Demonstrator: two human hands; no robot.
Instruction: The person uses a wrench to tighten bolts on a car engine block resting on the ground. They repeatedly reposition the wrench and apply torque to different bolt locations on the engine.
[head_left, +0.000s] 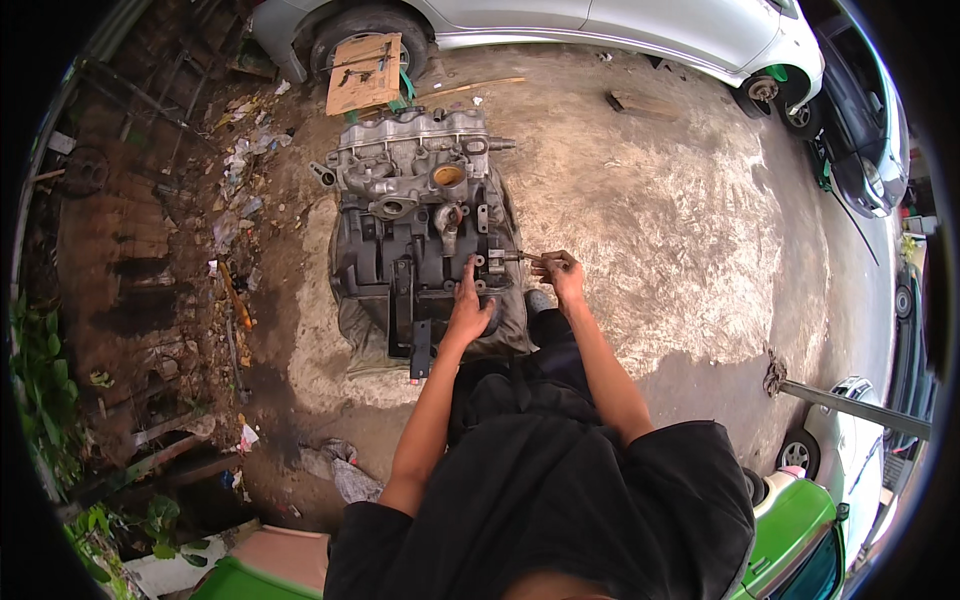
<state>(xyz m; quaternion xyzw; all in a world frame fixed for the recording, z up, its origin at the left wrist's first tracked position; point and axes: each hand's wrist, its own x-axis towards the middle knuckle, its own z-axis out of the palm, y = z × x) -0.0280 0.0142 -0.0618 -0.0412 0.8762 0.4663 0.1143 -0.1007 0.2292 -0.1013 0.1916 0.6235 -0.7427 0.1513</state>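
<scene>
In front of me a grimy car engine (372,250) rests on a dark cloth (512,318) on the ground. Its ribbed metal top (410,128) faces away from me, and a round brass-coloured opening (448,177) shows on its upper side. My left hand (467,312) lies against the near right part of the engine, fingers stretched out, holding nothing. At the engine's right edge my right hand (560,272) is closed round a thin rod-like tool (528,256). The tool's tip points left to a small metal bracket (497,262); whether they touch is too small to tell.
Beyond the engine, a stained piece of cardboard (362,75) leans at the wheel of a silver car (520,15). A wooden block (643,105) lies on the floor to the right. Litter (245,160) runs along the left, and a metal post (850,408) stands at right.
</scene>
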